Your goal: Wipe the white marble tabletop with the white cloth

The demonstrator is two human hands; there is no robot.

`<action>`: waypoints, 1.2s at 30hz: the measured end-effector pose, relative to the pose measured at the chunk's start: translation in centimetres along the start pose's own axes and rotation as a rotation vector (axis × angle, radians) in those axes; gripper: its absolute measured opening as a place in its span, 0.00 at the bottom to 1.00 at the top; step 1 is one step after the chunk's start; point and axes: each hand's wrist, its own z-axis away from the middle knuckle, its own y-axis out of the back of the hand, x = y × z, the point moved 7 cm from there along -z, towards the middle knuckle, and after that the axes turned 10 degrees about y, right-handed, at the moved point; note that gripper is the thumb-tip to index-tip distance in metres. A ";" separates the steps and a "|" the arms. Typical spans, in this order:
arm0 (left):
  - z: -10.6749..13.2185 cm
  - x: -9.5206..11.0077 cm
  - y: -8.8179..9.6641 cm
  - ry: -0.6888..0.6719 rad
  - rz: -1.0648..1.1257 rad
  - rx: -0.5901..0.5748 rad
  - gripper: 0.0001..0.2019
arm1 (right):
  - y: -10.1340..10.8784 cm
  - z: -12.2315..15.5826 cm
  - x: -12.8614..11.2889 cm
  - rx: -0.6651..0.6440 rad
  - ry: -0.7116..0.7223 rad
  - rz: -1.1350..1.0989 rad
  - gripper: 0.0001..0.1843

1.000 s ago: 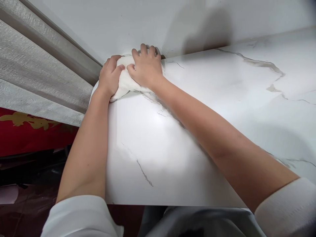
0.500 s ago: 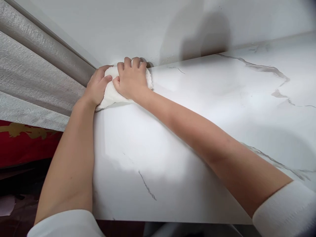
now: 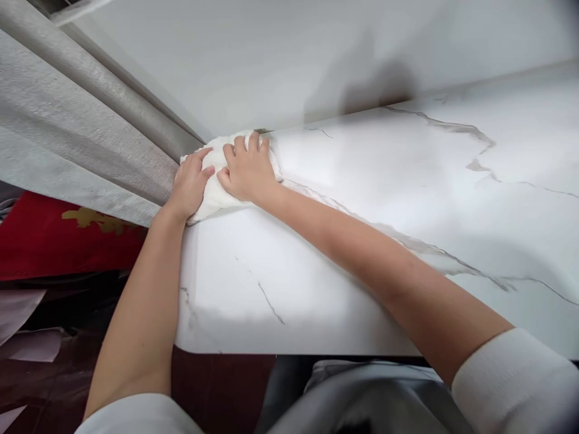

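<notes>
A fluffy white cloth point(image 3: 217, 191) lies flattened on the white marble-patterned tabletop point(image 3: 235, 301), at its far left corner. My left hand point(image 3: 190, 185) grips the cloth's left side, thumb on top and fingers toward the curtain. On the right part of the cloth, my right hand point(image 3: 250, 172) presses down with its fingers slightly bent and gripping the fabric. Both arms are stretched out, the right one crossing over the tabletop. What lies beneath the cloth is hidden.
A pale wall point(image 3: 271, 66) runs along the table's back edge. Grey curtain point(image 3: 90, 120) folds hang close against the left edge. Below left are a red cloth with a gold print point(image 3: 49, 241) and pale sheets point(image 3: 31, 346) on the dark floor.
The view has shifted, so the table's front edge and rounded corner now show. Both hands and the cloth have come slightly nearer, away from the wall, still gripped.
</notes>
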 end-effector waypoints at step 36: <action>23.9 0.2 3.2 0.104 -0.028 0.046 0.26 | 5.7 16.9 -12.1 -0.100 0.224 -0.122 0.30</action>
